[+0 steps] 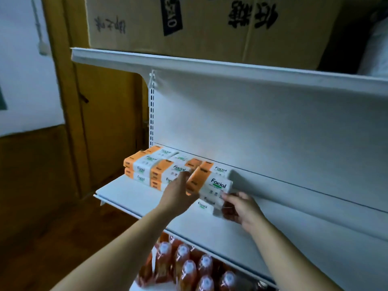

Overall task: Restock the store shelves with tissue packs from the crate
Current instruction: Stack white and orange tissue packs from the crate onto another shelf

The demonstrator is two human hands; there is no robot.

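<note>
A tissue pack (212,185) is held just above the white shelf (134,196), tilted slightly, over a second pack (202,205) that lies flat below it. The held pack is a soft rectangular block in plastic wrap, orange at the left end and white in the middle, and "Facial" is printed on it in dark letters above a green mark; the smaller print is too blurred to be read. Its orange end is gripped by the left hand (178,196), and its right end is pinched by the curled fingers of the right hand (241,208). Just to the left, a stack (151,166) of like packs is seen against the back panel, two layers high. On the shelf above, a cardboard box (210,28) with black handwritten characters is carried. Below, bottles (189,267) with white caps are ranged.
</note>
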